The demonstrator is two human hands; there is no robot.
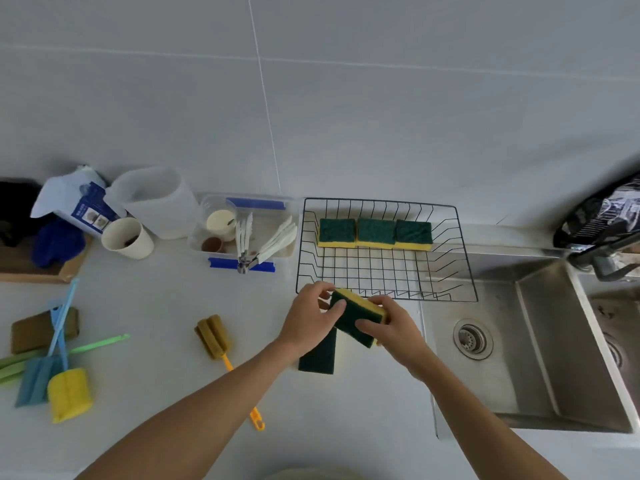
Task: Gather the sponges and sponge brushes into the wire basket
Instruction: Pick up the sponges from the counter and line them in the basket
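Three green-and-yellow sponges (375, 232) lie in a row at the back of the black wire basket (446, 292). Just in front of the basket's near rim, my left hand (310, 318) and my right hand (388, 322) both grip one more green-and-yellow sponge (355, 317), tilted above the counter. Another green sponge (318, 355) lies flat under it on the counter. A brown sponge brush with an orange handle (211, 336) lies to the left. Far left are a yellow sponge brush (69, 393), a blue one (33, 382), a green handle (100, 342) and a brown sponge (29, 329).
A clear tub with cups and white utensils (249, 233) stands left of the basket. Further left stand a beige cup (126, 239), a white jug (159, 202) and a blue-and-white package (79, 202). A steel sink (519, 341) lies to the right, with a dark bag (602, 213) behind it.
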